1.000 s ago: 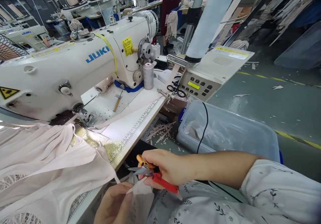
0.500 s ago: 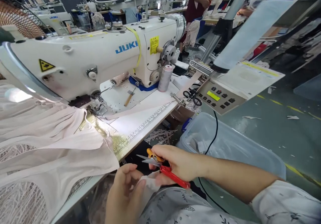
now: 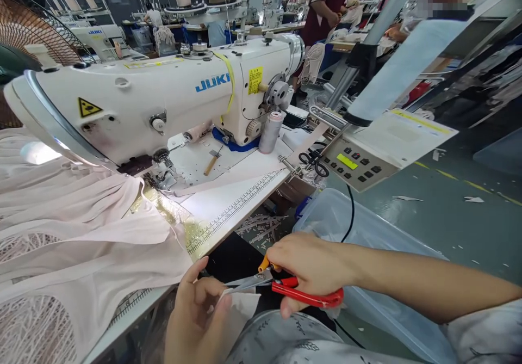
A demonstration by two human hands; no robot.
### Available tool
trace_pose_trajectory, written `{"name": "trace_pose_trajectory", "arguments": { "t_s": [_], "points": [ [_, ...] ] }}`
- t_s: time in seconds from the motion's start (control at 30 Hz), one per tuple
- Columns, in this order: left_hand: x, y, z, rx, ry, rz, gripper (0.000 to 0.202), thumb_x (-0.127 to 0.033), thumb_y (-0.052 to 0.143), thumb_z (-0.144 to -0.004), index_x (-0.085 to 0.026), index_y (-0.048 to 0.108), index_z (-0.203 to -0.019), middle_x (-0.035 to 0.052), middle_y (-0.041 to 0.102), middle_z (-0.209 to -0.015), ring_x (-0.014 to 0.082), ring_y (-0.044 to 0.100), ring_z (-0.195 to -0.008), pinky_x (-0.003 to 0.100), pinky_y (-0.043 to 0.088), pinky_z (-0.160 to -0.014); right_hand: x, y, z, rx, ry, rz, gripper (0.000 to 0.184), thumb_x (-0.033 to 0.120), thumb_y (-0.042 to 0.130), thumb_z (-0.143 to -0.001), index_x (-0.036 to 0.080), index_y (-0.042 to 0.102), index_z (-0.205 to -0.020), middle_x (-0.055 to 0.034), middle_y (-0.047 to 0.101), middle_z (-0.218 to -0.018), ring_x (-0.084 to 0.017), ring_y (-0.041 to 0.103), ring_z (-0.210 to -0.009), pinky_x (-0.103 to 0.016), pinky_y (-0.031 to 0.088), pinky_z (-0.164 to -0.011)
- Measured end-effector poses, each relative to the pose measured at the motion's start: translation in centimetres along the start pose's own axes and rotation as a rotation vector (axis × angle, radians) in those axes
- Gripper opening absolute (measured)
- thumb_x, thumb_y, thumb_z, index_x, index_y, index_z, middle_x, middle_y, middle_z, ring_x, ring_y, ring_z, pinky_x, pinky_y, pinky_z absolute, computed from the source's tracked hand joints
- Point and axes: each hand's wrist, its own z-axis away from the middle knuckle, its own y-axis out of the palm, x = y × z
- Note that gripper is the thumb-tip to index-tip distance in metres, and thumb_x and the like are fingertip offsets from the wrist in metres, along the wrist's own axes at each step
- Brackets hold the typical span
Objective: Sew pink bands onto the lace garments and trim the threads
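My right hand (image 3: 310,263) grips red-and-orange thread snips (image 3: 293,290), whose metal blades point left at a small piece of white fabric (image 3: 240,304). My left hand (image 3: 196,315) pinches that white fabric below the table's front edge, right at the blade tips. Pale pink garment fabric (image 3: 89,244) lies spread over the sewing table (image 3: 228,201) on the left, running under the needle of the white JUKI sewing machine (image 3: 163,97).
A grey thread spool (image 3: 269,131), a small wooden-handled tool (image 3: 212,161) and black scissors (image 3: 314,161) lie by the machine. A control panel (image 3: 356,162) hangs at the table's right end above a clear plastic bin (image 3: 359,228). A person in a dark red shirt (image 3: 326,5) stands behind.
The view has shifted right and the machine sits more central. My right hand has lowered the snips toward the white fabric, and my left hand has risen and pinches it at the blades.
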Motion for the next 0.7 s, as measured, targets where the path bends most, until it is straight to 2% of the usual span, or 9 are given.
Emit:
{"name": "trace_pose_trajectory", "arguments": {
  "t_s": [0.23, 0.4, 0.57, 0.7],
  "points": [
    [0.01, -0.21, -0.15, -0.013, -0.029, -0.021, 0.053, -0.036, 0.068, -0.074, -0.027, 0.047, -0.122, -0.0075, 0.062, -0.068, 0.0075, 0.055, -0.064, 0.014, 0.043, -0.063, 0.32, -0.04, 0.27, 0.019, 0.020, 0.021, 0.043, 0.058, 0.065, -0.071, 0.017, 0.058, -0.079, -0.0052, 0.062, -0.071, -0.019, 0.056, -0.059, -0.026, 0.028, -0.049],
    [-0.12, -0.12, -0.17, -0.014, -0.059, 0.014, 0.055, -0.037, 0.070, -0.073, -0.026, 0.047, -0.122, -0.0074, 0.061, -0.068, 0.0076, 0.056, -0.064, 0.014, 0.044, -0.066, 0.57, -0.27, 0.37, 0.056, 0.074, 0.007, 0.038, 0.053, 0.065, -0.073, 0.016, 0.059, -0.081, -0.0060, 0.065, -0.073, -0.022, 0.060, -0.062, -0.026, 0.030, -0.049],
    [-0.19, 0.00, -0.15, -0.018, -0.062, 0.023, 0.055, -0.037, 0.071, -0.072, -0.025, 0.048, -0.121, -0.0064, 0.061, -0.067, 0.0087, 0.056, -0.063, 0.017, 0.045, -0.065, 0.87, -0.41, 0.59, 0.058, 0.082, 0.036, 0.029, 0.044, 0.062, -0.076, 0.016, 0.061, -0.081, -0.0077, 0.066, -0.073, -0.021, 0.060, -0.061, -0.026, 0.031, -0.050],
    [-0.03, -0.06, -0.23, -0.001, -0.070, 0.014, 0.056, -0.036, 0.070, -0.073, -0.024, 0.046, -0.122, -0.0065, 0.060, -0.067, 0.0095, 0.056, -0.063, 0.018, 0.044, -0.064, 0.97, -0.33, 0.77, 0.039, 0.072, 0.020, 0.023, 0.039, 0.060, -0.078, 0.017, 0.059, -0.073, -0.0057, 0.063, -0.067, -0.018, 0.056, -0.055, -0.026, 0.027, -0.047]
  ]
}}
